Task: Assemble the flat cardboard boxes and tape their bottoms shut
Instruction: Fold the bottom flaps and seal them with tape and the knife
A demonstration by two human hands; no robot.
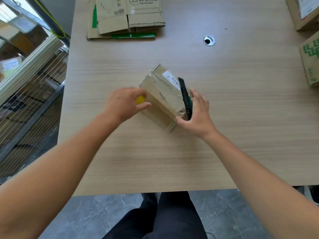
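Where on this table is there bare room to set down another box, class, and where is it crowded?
Free: the near strip of table between the forearms; the band between the flat cardboard stack and the small box; the stretch between the right hand and the right-edge boxes. Crowded: the middle, around the small box and left hand.

A pale wood-grain table (155, 161) has a round metal cable hole (209, 40) toward its far right. A wire mesh cart (25, 100) stands at left, on a grey marbled floor (82, 214).
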